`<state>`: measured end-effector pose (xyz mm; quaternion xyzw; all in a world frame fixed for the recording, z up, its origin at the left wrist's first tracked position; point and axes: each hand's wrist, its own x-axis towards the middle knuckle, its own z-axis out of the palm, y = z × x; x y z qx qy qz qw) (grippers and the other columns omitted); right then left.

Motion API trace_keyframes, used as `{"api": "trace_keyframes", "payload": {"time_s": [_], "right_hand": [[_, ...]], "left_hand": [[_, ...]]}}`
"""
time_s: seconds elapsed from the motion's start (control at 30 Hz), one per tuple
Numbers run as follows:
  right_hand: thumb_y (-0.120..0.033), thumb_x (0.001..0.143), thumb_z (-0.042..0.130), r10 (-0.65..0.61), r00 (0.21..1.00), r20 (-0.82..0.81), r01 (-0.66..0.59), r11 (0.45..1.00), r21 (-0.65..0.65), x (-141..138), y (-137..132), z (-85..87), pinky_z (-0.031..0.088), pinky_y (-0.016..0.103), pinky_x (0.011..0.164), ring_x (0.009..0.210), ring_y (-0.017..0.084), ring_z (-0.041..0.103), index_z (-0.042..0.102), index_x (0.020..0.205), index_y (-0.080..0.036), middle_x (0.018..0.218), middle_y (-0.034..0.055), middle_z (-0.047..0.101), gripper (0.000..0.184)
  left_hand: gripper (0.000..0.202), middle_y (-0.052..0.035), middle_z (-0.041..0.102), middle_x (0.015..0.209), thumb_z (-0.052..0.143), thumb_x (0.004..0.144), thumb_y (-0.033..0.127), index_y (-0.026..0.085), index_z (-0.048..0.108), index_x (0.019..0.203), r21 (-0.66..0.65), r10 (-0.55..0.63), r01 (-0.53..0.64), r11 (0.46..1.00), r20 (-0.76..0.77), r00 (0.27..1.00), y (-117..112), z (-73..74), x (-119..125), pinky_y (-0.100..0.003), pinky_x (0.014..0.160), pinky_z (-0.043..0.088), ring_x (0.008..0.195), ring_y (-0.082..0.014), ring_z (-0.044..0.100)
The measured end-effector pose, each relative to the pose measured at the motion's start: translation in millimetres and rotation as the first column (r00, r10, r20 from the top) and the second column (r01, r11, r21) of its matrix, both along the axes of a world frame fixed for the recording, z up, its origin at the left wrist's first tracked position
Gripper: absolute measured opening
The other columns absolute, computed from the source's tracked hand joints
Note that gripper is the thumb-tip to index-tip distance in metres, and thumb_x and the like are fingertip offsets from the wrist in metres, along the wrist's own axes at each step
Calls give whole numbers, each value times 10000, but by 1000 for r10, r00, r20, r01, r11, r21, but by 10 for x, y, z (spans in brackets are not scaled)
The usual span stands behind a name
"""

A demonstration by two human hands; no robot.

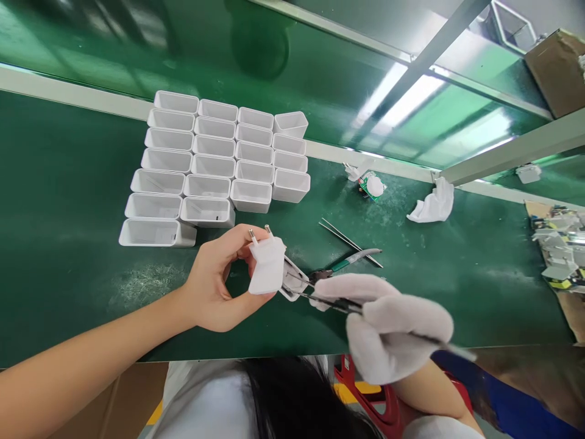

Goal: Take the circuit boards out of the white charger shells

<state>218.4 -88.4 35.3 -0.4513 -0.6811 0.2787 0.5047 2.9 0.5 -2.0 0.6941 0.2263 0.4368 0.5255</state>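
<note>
My bare left hand (222,277) grips a white plug piece (267,265) between thumb and fingers, its two metal pins tilted up and away from me. Just right of it shows an open white casing (292,286); I cannot tell whether it is joined to the plug piece. My right hand (395,320), in a white glove, is closed around tweezers (340,303). Their tips reach into or over the casing, and the exact contact is hidden. Beyond the right hand lie green-handled pliers (350,261) and a second pair of tweezers (350,241).
Several white open boxes (212,164) stand in rows at the back left. Along the rear rail are a green circuit board (372,185) with a white dome and a crumpled white cloth (432,201). More parts fill cardboard (560,250) at the right edge. A metal post (507,152) rises there.
</note>
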Motion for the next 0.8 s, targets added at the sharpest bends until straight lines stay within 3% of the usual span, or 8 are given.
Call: {"api": "trace_keyframes", "payload": {"time_s": [0.1,0.2,0.27,0.33,0.37,0.53,0.67,0.8], "right_hand": [[-94,934,476,-186,901,-393,224,973,55,7,181,-12,584,282,445,641,171,716,516,1079,-309,982,-1,742,262],[-56,920,499,-323,935,-150,337,938,85,101,367,-70,614,340,586,734,184,714,553,1026,-300,1055,6,718,271],[-17,871,494,-211,930,302,187,977,106,170,450,-150,617,402,732,909,234,708,598,965,-262,1132,52,700,282],[23,802,460,-36,757,652,10,999,43,206,482,-218,601,440,785,1022,282,673,639,937,-231,1168,89,691,339],[32,777,445,-1,702,712,-29,999,30,205,478,-233,597,452,795,1043,291,660,650,983,-226,1188,98,685,388],[-162,871,540,-31,860,509,-70,981,179,28,360,-165,589,485,899,1143,300,627,533,1341,-240,1263,129,629,477],[-181,860,655,38,751,659,-203,963,176,-151,292,-176,626,382,755,1009,270,681,637,1263,-264,1283,149,621,412],[-126,867,647,-37,778,627,-164,952,260,-186,286,-228,627,357,716,920,251,710,679,1132,-206,1194,170,676,279]], "left_hand": [[368,-84,683,1010,691,763,158,220,561,1101,-35,-14,14,999,9,1000,-3,40,-16,-280,560,522,760,-200,661],[307,-86,678,1023,669,802,151,209,569,1086,-81,-17,17,997,9,1000,9,85,-28,-258,537,498,712,-167,627],[249,-87,676,1009,651,838,179,205,579,1075,-95,0,1,995,16,1000,20,113,-28,-255,535,497,717,-165,617],[221,-84,674,1000,639,862,207,204,584,1076,-112,13,-10,994,26,1000,24,135,-23,-253,529,497,695,-155,603],[217,-82,673,996,636,867,214,205,582,1078,-120,16,-12,993,33,999,22,142,-21,-252,528,498,681,-149,596],[229,-69,657,948,662,839,192,203,563,1046,-126,37,-33,991,31,999,-20,138,-24,-245,571,511,733,-160,623],[242,-42,617,857,683,815,199,191,568,1027,-165,45,-46,985,-6,999,-45,132,-23,-238,591,506,761,-167,624],[265,-60,644,902,688,804,201,200,563,1038,-166,42,-39,985,15,999,-49,133,-15,-249,602,522,791,-183,642]]}}
